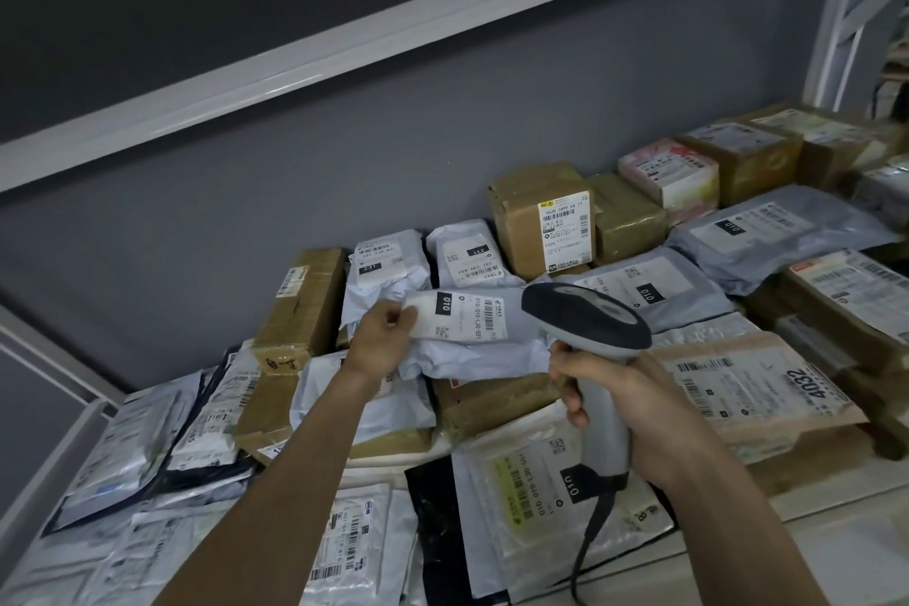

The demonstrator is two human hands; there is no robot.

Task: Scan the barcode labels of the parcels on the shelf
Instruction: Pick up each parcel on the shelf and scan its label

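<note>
Two hands busy, my left hand [381, 335] pinching the grey parcel [472, 340] at its nine o'clock edge, my right hand [634, 413] fingers clamped round the scanner [590, 325] at three o'clock, shelf [836, 551] crowded edge to edge.

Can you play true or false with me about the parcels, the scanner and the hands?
1. The right hand grips the scanner. True.
2. The left hand is empty. False: it pinches the white parcel with the 010 label.
3. The scanner has a cable. True.
4. The parcel marked 4032 is blue. False: it is brown.
5. The brown box at the back carries a white label. True.
</note>
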